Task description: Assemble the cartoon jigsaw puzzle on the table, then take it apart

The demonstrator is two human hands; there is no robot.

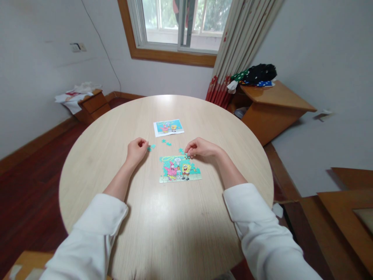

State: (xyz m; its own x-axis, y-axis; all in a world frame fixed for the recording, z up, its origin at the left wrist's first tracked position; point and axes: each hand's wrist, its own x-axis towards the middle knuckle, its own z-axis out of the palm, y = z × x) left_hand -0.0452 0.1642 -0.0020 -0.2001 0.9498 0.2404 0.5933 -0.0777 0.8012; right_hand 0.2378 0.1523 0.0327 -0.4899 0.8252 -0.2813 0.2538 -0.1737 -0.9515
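Observation:
A partly assembled jigsaw puzzle point(176, 170) with pink and yellow cartoon figures on teal lies on the round table point(157, 217). Its upper right part has a ragged edge. At that corner my right hand point(201, 147) pinches a small teal puzzle piece point(187, 156) between thumb and fingers. My left hand point(137, 149) rests to the left of the puzzle, fingers curled closed; whatever they may hold is hidden. Loose puzzle pieces point(151, 147) lie just beside it. More loose pieces point(166, 142) are spread above the puzzle. Behind them lies a printed reference picture point(169, 127) of the same scene.
A wooden cabinet point(274, 99) with a pile of dark cloth point(259, 74) stands beyond the table at right, next to a curtain point(241, 39). A small cabinet point(94, 104) with papers is at the left wall. A window point(180, 23) is straight ahead.

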